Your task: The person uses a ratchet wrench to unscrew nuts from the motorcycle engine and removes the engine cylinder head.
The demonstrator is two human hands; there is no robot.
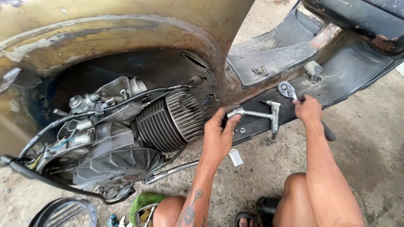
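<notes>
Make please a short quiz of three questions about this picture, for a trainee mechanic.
1. True or false: the left hand rests on the T-shaped wrench.
2. What does the right hand grip?
A. a ratchet wrench
B. a hammer
C. a paint brush
3. Fill in: the ribbed cylinder of the engine lies to the ____ of the left hand in the picture.

Key
1. True; its fingers lie on one end of the wrench, on the ribbed floorboard.
2. A; the ratchet wrench head shows above the hand.
3. left
</notes>
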